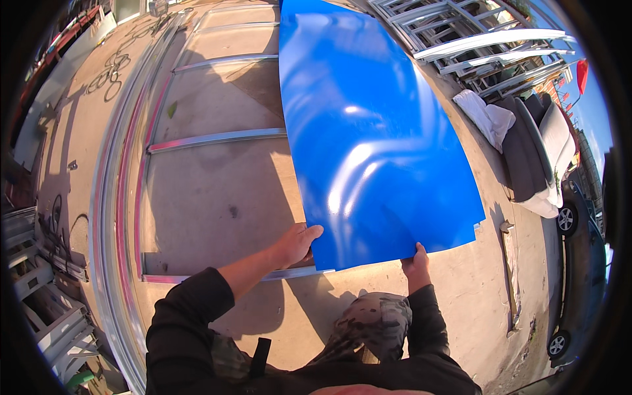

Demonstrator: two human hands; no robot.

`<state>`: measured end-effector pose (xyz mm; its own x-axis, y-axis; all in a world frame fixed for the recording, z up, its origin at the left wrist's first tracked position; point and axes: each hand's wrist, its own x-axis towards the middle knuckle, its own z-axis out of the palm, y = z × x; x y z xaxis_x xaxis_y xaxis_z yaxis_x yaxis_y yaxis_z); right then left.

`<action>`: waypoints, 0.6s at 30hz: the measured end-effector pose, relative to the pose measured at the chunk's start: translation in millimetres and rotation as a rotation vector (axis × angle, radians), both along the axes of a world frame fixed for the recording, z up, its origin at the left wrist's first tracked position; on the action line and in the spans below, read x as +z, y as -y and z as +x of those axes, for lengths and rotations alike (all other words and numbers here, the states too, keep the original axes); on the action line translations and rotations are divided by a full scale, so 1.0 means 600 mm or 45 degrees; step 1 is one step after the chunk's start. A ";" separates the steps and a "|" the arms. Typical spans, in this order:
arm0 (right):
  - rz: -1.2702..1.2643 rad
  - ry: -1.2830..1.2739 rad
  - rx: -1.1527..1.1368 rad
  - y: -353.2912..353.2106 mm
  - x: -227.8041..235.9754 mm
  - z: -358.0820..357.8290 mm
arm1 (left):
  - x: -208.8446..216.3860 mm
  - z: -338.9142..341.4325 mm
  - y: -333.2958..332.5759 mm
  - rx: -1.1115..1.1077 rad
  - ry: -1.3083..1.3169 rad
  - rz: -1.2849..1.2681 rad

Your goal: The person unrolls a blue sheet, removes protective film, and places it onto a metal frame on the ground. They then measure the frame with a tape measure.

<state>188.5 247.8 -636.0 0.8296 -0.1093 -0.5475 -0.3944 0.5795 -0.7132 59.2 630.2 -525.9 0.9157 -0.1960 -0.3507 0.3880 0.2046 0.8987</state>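
A large glossy blue sheet [388, 151] stretches away from me, its near end just in front of my knees. My left hand [299, 245] grips the sheet's near left corner, thumb on top. At the near edge, right of the middle, my right hand [416, 262] pinches the sheet with its thumb over the blue face. The fingers of both hands are mostly hidden under it. Beneath and to the left lies a metal frame [217, 139] of silver bars with pinkish edges; the sheet covers its right part.
Long metal profiles [112, 197] run along the frame's left side. Stacked metal frames [487, 49] stand at the far right, near a grey sofa [526, 151] with a white cloth [484, 115]. A dark car [579, 263] is parked at right. More metal pieces [56, 322] lie at lower left.
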 end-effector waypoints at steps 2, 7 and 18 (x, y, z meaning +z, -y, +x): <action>0.038 0.005 0.013 -0.010 -0.007 -0.013 | -0.002 -0.016 -0.015 0.001 -0.015 -0.014; 0.008 -0.016 0.025 -0.045 -0.029 -0.054 | -0.024 -0.060 -0.047 0.032 0.103 -0.073; 0.003 0.015 0.064 -0.176 -0.038 -0.117 | -0.047 -0.144 -0.153 0.154 0.051 -0.182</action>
<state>118.2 353.7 -658.8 0.8403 -0.0658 -0.5381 -0.4149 0.5608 -0.7165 -27.4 721.9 -554.1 0.9484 -0.1288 -0.2897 0.3171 0.3744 0.8714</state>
